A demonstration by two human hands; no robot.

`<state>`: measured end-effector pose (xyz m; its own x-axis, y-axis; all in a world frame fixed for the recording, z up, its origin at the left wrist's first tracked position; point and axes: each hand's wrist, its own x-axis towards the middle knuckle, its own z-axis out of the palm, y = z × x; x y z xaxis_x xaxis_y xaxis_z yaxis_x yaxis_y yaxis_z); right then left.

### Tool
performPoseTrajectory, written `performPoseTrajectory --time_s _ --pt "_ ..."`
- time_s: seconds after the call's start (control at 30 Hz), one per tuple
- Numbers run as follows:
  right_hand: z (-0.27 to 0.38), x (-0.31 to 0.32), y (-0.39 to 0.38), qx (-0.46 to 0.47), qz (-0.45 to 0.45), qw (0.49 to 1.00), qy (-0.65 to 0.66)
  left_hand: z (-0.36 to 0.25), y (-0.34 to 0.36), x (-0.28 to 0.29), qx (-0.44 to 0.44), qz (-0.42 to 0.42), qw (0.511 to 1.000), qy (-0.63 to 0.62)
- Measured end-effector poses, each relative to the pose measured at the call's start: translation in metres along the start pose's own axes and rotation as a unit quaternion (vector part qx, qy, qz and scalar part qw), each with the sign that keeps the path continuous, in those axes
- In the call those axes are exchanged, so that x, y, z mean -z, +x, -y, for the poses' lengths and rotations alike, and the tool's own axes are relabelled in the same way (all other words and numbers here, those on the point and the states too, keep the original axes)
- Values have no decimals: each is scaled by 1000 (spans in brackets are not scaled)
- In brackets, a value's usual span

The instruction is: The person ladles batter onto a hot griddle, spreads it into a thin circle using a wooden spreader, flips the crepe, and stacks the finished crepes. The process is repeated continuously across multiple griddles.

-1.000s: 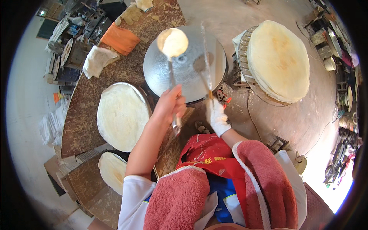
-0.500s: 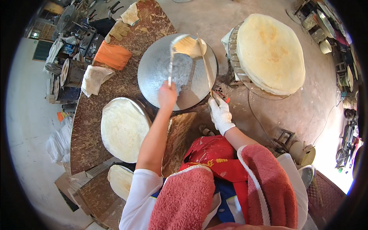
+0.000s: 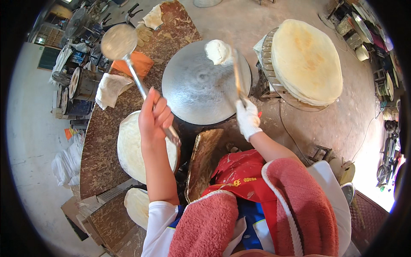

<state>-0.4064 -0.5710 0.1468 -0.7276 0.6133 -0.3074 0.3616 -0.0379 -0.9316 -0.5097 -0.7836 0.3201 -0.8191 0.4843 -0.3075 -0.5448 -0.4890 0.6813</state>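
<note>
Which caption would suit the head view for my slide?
Left hand holding a ladle, gloved right hand a stick; white dough on a round griddle.

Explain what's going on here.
A person's bare left hand grips a long-handled, round-headed metal ladle, held up left of a round grey metal griddle. The right hand, in a white glove, holds a light-brown stick over the griddle. A white, dough-like lump shows at the griddle's far edge, near the stick. To the right, round, pale flatbreads are stacked on a slatted rack.

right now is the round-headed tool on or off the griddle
Off: the left hand holds the tool, its round head left of the griddle.
</note>
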Motion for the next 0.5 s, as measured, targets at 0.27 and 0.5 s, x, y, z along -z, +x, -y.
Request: performPoseTrajectory --time_s 0.27,0.5 --pt "-3 -39 11 84 115 983 -114 48 -78 49 53 -121 991 -16" --pt "0 -4 16 -8 31 971 -239 30 -164 100 -61 -169 983 -34"
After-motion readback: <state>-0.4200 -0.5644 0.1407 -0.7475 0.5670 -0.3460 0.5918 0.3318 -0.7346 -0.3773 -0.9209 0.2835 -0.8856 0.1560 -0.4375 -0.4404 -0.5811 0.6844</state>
